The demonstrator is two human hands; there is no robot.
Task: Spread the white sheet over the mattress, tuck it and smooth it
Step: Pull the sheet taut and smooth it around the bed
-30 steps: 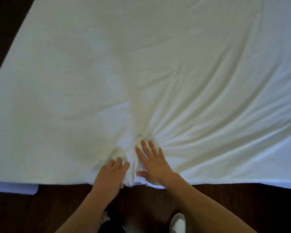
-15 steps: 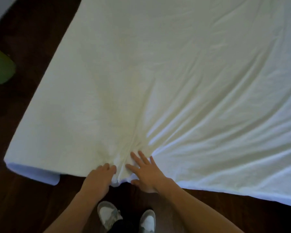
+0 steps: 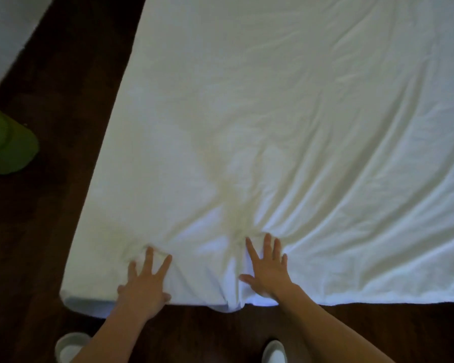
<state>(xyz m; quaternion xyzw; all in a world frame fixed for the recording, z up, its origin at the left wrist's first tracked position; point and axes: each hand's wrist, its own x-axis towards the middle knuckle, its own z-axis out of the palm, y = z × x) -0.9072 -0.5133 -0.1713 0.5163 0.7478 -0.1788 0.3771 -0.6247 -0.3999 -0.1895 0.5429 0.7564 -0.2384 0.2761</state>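
Note:
The white sheet covers the mattress, whose near left corner shows as a pale blue edge. Long creases fan out from a bunched fold at the near edge toward the right. My left hand lies flat on the sheet near the left corner, fingers spread. My right hand presses flat beside the bunched fold, fingers spread too. Neither hand holds any cloth.
Dark wood floor runs along the left and near sides of the mattress. A green object sits on the floor at the left. A pale surface fills the far left corner. My white shoes stand below the near edge.
My left hand has opened from a curled grip and slid left, away from the right hand. Both hands are now apart and flat. The view has shifted so the left corner is more central.

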